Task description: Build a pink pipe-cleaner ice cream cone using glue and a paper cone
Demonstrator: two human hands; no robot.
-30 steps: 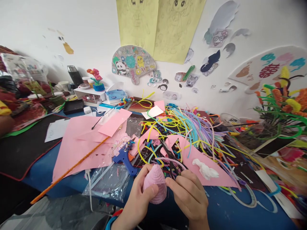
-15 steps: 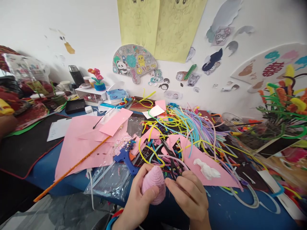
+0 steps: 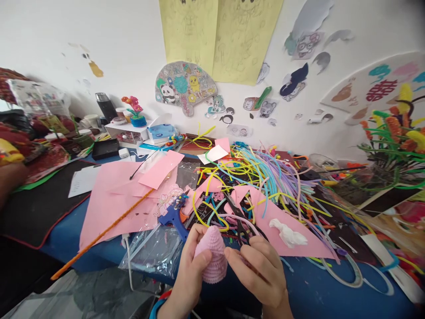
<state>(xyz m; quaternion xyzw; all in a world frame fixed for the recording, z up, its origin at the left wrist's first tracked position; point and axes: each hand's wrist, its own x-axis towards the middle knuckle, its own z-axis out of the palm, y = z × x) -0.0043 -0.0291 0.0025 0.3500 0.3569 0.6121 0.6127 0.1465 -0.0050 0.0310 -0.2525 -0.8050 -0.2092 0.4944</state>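
Note:
My left hand [image 3: 188, 271] is wrapped round a pink ridged cone [image 3: 214, 254], which looks like coiled fuzzy pipe cleaner. The cone stands point up, with the thumb pressed on its near side. At its right side is my right hand [image 3: 257, 268], fingers curled in, the index fingertip at or close to the cone's edge. Whatever those fingers pinch, if anything, is hidden. Just beyond the hands lie black-handled scissors [image 3: 244, 230] and a blue hot glue gun [image 3: 175, 219].
A tangle of pipe cleaners [image 3: 265, 168] spreads over the blue table [image 3: 303, 283]. Pink sheets [image 3: 113, 190], a long orange pipe cleaner [image 3: 102, 235], a clear plastic bag [image 3: 151, 252] and a crumpled tissue [image 3: 288, 232] lie about. Another person's hand [image 3: 13, 177] shows at far left.
My left thumb has shifted slightly left and up on the cone, baring more of its ridges. Both hands stay close together; the view has shifted a little.

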